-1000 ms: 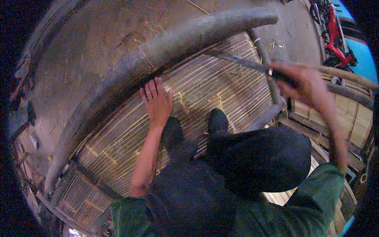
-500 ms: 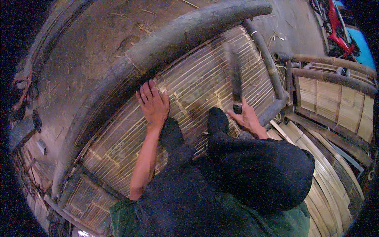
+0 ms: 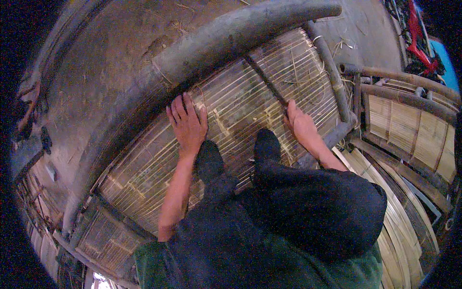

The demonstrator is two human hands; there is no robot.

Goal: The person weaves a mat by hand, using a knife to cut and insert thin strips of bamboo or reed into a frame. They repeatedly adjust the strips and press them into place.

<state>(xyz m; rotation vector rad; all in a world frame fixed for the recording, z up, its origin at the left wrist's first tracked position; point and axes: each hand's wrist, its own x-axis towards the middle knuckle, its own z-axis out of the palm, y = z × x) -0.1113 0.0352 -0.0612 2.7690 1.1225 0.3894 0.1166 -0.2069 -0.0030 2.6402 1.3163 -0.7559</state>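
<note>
My left hand lies flat, fingers stretched out, near the far edge of a slatted bamboo panel. Wrapped round a handle, my right hand holds a machete. Its dark blade appears narrow, edge-on, and slants up and left across the slats, its tip close to a thick bamboo pole. That pole curves along the panel's far side. My two dark-clad feet rest on the panel between the hands.
A bamboo frame with a pale slatted panel stands at the right. Long pale bamboo strips lie beside my right leg. A dark crossbar spans the panel at lower left. Something red is at the far right.
The machete has swung from nearly upright to slanting left, its broad side turned out of view. My right hand has moved slightly farther away; my left hand stays nearly in place.
</note>
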